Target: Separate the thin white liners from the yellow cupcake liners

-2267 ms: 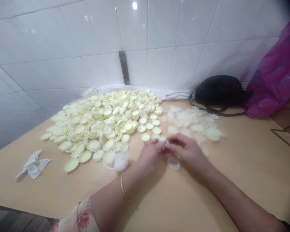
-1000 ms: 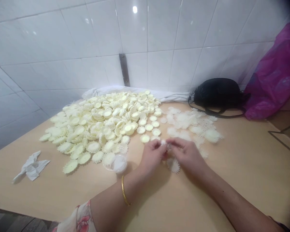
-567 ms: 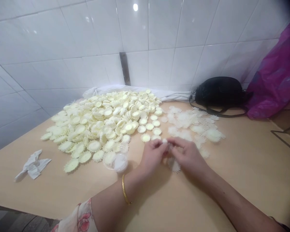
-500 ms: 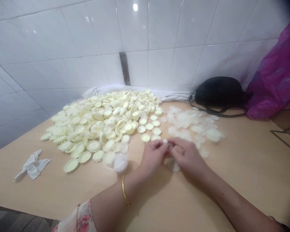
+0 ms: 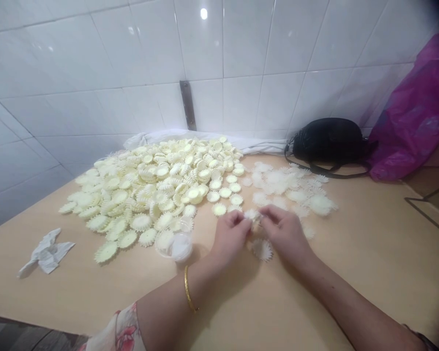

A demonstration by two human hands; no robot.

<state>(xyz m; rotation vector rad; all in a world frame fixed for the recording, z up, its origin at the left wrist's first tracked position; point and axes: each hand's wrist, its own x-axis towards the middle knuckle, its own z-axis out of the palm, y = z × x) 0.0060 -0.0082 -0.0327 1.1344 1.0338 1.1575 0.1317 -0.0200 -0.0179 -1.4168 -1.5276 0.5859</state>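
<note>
My left hand (image 5: 231, 239) pinches the near-left edge of a small white petal-edged disc (image 5: 251, 215) between thumb and fingers. From the other side, the closed fingertips of my right hand (image 5: 287, 237) grip the same disc. Both hands hover just over the table, and fingers hide part of the disc. Under them lies another white petal-edged disc (image 5: 263, 249) on the wood. A clear round plastic tub (image 5: 173, 246) with something white in it stands left of my left hand. Behind my right hand spreads a loose heap of thin white petal-edged discs (image 5: 278, 183).
A big mound of pale yellow cup-like petal discs (image 5: 157, 180) covers the table's left and middle. A crumpled tissue (image 5: 47, 251) lies at far left. Along the tiled wall are a white cloth (image 5: 263, 145), a black bag (image 5: 329, 139) and a magenta plastic bag (image 5: 409, 122).
My hands have drawn slightly apart, and more of the white disc between them shows. The lower disc on the table is also less covered. The view has shifted a little.
</note>
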